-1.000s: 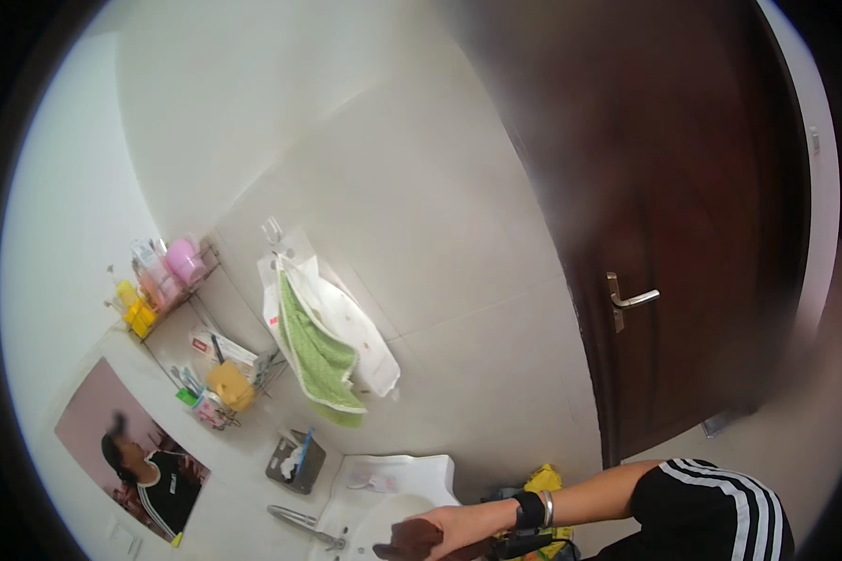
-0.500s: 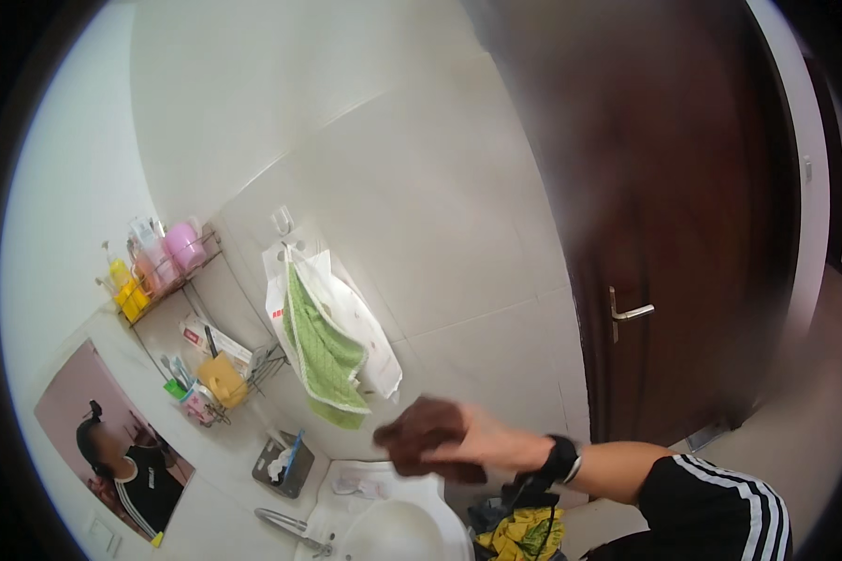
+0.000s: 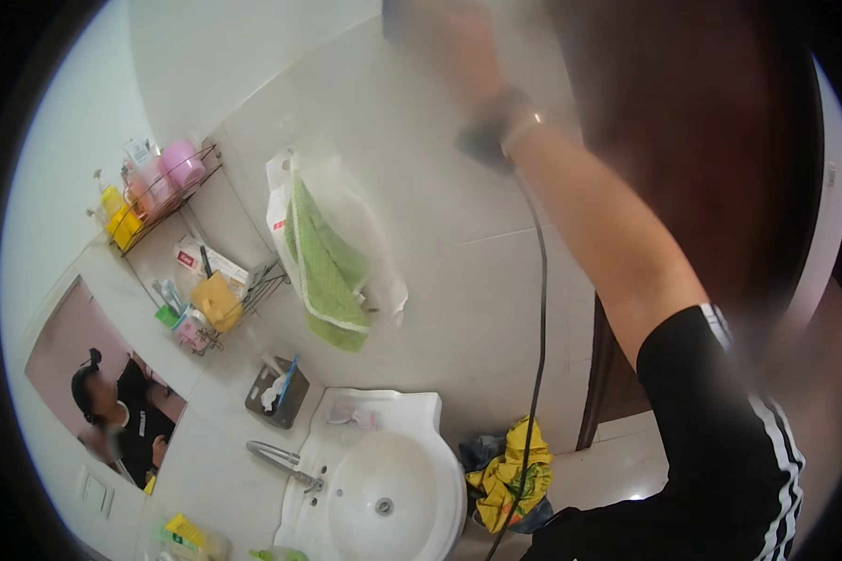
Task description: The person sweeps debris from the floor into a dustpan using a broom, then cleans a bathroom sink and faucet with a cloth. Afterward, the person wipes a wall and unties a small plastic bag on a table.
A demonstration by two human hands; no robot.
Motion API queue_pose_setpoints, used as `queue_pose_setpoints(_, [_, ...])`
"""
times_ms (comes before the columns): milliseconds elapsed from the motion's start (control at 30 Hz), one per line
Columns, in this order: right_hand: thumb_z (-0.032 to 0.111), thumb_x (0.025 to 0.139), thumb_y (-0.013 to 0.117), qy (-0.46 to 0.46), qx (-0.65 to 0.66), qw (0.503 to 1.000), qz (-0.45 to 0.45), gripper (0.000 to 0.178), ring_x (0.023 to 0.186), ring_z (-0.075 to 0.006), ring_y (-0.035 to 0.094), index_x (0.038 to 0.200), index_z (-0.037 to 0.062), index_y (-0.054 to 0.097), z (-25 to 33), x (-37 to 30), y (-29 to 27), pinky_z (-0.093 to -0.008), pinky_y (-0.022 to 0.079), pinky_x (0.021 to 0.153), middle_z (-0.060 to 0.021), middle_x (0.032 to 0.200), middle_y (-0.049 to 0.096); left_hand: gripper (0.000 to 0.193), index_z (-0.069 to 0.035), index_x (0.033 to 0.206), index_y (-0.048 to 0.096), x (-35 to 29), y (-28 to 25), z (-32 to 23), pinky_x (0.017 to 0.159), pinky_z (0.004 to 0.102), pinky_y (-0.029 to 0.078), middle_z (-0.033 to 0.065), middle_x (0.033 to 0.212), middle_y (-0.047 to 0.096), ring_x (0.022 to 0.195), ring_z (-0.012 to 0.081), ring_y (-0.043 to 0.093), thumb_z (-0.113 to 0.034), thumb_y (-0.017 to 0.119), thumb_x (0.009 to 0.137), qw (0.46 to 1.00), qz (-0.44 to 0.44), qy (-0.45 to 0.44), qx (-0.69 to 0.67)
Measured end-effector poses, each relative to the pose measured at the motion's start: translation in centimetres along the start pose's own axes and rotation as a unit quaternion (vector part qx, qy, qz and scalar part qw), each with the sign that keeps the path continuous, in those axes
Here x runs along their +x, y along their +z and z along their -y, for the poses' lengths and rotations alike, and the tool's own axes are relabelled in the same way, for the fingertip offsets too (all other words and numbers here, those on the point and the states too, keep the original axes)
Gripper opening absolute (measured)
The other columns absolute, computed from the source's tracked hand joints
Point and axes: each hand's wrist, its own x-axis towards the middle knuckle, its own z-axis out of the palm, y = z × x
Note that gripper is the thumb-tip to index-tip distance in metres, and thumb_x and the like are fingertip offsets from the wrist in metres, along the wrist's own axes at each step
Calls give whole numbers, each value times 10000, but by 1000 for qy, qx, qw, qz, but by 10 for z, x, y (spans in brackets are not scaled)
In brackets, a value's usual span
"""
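The right hand is hanging high in front of the tiled wall, cut by the upper edge and blurring. A dark item is showing just beside its fingers, right at that edge; whether the fingers are gripping it or lying flat over it, I cannot tell, nor whether either is touching the wall. The left hand is not showing directly.

A dark wristband and a pale bangle are circling the right wrist, and a black cable is hanging below them. The bare forearm is slanting toward a black sleeve with white stripes, in front of the brown door.

How far along the work is standing is only partly readable. The dark item is sitting up by the hand — not on the white washbasin — so the handling is apparently under way rather than finished. The tiles are giving no clear sign of what is done or what is left.

Lower down, a green towel is hanging over white packaging, well apart from the hand. A grey box is sitting near the basin's curved faucet, and a yellow bag is slumping beside the basin.
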Motion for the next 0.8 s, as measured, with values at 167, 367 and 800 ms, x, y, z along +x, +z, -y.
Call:
queue_pose_setpoints(167, [144, 868, 449, -37, -185, 967, 171, 414, 1326, -368, 228, 1278, 177, 500, -4, -1, 45, -568, 214, 1031, -124, 1407, 349, 169, -28, 1005, 651, -4, 19, 17, 543, 274, 410, 98, 706, 572, 577, 140, 512, -99, 614, 857, 1000, -14, -16, -3])
queue_pose_setpoints(367, [157, 755, 590, -147, -167, 948, 226, 472, 1310, -344, 249, 1226, 138, 551, -25, -102, 57, -566, 236, 1024, -95, 1355, 386, 162, -1, 1002, 639, -15, 39, 32, 582, 247, 422, 78, 725, 570, 641, 114, 509, -54, 600, 854, 991, -18, -100, -84])
queue_pose_setpoints(800, [303, 838, 519, -257, -90, 802, 532, 416, 1342, -231, 252, 1227, 157, 536, -11, -423, -108, -465, 218, 1089, -18, 1382, 395, 164, -9, 1014, 636, -46, 50, 49, 627, 242, 440, 39, 787, 607, 702, 102, 533, -93, 586, 883, 966, 17, -239, -93])
